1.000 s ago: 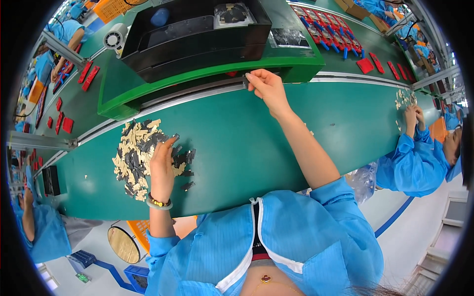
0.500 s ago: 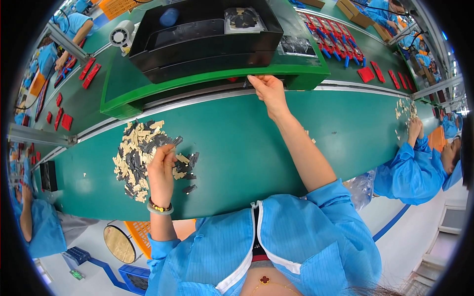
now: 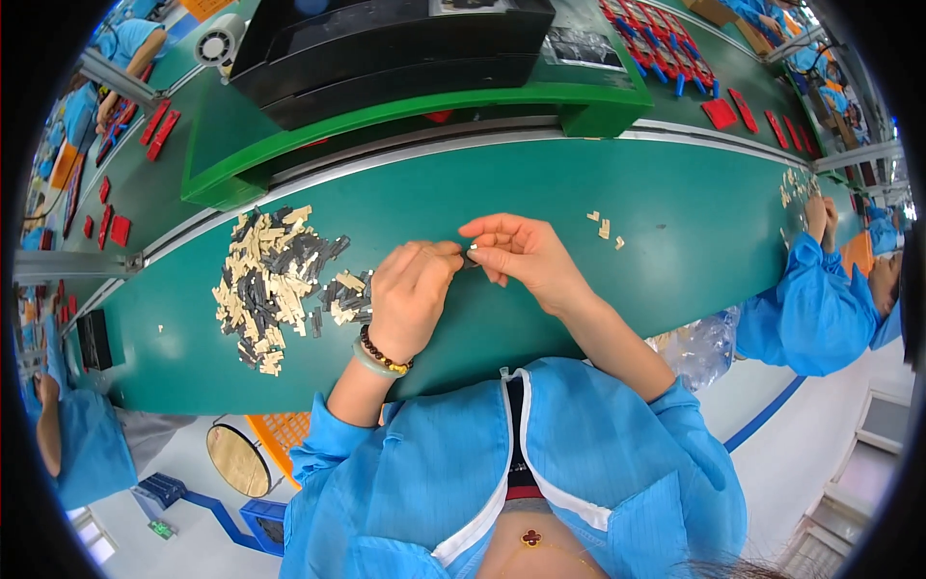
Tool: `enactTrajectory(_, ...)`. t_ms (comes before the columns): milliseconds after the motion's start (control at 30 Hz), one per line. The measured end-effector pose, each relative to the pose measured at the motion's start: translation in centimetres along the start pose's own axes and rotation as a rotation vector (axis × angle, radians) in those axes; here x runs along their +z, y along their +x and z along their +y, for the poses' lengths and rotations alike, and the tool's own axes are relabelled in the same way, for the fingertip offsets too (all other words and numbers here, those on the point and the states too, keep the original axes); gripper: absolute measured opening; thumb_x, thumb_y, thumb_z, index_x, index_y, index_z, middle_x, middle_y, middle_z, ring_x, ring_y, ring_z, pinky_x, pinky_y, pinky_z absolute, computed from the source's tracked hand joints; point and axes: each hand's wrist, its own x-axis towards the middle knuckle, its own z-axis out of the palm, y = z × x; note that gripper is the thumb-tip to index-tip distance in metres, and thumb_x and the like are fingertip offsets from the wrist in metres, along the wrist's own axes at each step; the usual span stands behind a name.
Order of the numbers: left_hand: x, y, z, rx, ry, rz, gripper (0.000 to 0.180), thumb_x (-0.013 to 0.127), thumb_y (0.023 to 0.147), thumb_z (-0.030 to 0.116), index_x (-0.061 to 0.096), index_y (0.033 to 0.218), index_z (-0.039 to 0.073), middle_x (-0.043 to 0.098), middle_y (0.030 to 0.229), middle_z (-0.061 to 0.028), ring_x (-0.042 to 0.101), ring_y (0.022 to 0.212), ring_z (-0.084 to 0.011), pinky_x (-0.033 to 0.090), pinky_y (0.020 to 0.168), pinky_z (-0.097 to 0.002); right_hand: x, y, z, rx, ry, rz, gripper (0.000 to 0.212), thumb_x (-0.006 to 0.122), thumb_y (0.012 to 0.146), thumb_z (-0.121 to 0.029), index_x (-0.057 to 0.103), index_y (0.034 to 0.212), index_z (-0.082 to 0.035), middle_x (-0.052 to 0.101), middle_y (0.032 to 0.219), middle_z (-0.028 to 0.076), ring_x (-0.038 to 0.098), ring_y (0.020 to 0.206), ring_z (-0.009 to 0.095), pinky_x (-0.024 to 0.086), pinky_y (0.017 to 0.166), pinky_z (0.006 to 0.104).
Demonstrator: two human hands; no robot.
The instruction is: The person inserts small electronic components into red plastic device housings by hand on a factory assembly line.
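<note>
Between the two hands, near the middle of the green table (image 3: 502,338), a small piece (image 3: 472,249) with a pale spot sits at the fingertips; most of it is covered, so its full shape cannot be told. The right hand (image 3: 536,267) pinches it at the tip of the thumb, the forefinger stretched out above and the other fingers curled. The left hand (image 3: 407,297) meets it from the other side with bent fingers drawn together, and whether these grip the piece too cannot be told. On the left wrist are a beaded bracelet (image 3: 384,357) and a pale bangle (image 3: 370,363). Just beside the left hand lies a small cluster of cream and dark grey pieces (image 3: 349,297), next to a large mixed pile (image 3: 258,280) of the same colours. Right of the right hand, a few cream bits (image 3: 605,229) lie apart. Beyond the hands, a green-edged shelf (image 3: 415,108) carries a black box (image 3: 386,72), with a white fan (image 3: 218,41) to its left. At the far right, a co-worker in a blue sleeve (image 3: 801,309) works by scattered pale pieces (image 3: 794,188). Below the table stand an orange basket (image 3: 280,436) and a round stool (image 3: 238,461).
</note>
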Motion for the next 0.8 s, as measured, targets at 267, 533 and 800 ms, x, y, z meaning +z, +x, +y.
enactTrajectory(267, 0.6, -1.0, 0.8, -0.817, -0.877, -0.161, 0.016, 0.066, 0.083, -0.003, 0.060, 0.097, -0.001, 0.067, 0.092, -0.0089, 0.063, 0.077, -0.0148, 0.050, 0.064, -0.0261, -0.6, -1.5, -0.6, -0.350, -0.452, 0.109, 0.025, 0.064, 0.084, 0.000, 0.065, 0.108, -0.004, 0.063, 0.087, 0.004, 0.061, 0.075, 0.011, 0.050, 0.067, 0.0244)
enactTrajectory(533, 0.5, -0.6, 0.8, -0.788, -1.106, -0.103, 0.026, 0.048, 0.100, 0.018, 0.058, 0.113, -0.002, 0.064, 0.089, -0.0071, 0.060, 0.073, -0.0110, 0.048, 0.063, -0.0223, -1.2, -1.6, 0.7, -0.666, -0.672, 0.130, 0.011, 0.070, 0.079, -0.002, 0.072, 0.088, -0.007, 0.062, 0.107, 0.009, 0.061, 0.095, 0.019, 0.048, 0.075, 0.0267)
enactTrajectory(800, 1.9, -1.2, -0.1, -1.050, -1.639, -0.232, 0.019, 0.059, 0.094, 0.016, 0.060, 0.104, -0.001, 0.065, 0.080, -0.0070, 0.059, 0.066, -0.0104, 0.047, 0.058, -0.0219, -1.2, -2.5, -0.1, -0.558, -0.516, 0.050, 0.028, 0.073, 0.080, -0.009, 0.066, 0.106, -0.004, 0.058, 0.110, 0.008, 0.056, 0.100, 0.017, 0.045, 0.080, 0.0280)
